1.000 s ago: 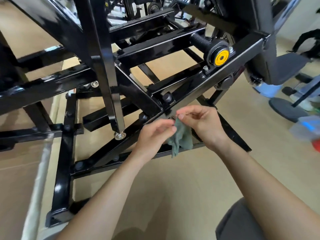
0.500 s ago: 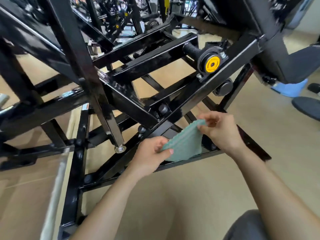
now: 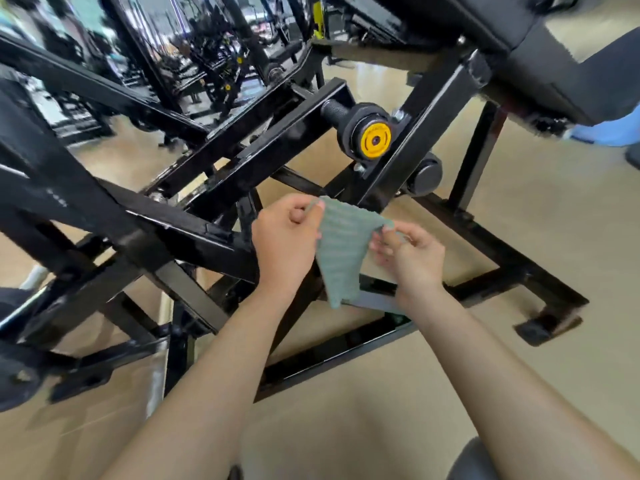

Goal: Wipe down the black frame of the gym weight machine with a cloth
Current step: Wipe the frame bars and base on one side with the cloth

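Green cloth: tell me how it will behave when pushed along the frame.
Likely floppy: the cloth sags to a point between the left hand and right hand pinching its corners. Probably light, since fingertip pinches carry it. Its ribbed weave should drag, not slip.

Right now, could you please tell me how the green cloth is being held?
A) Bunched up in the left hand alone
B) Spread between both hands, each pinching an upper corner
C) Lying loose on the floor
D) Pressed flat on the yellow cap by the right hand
B: the left hand and the right hand each pinch an upper corner of the green cloth, which hangs spread between them in front of the black frame.
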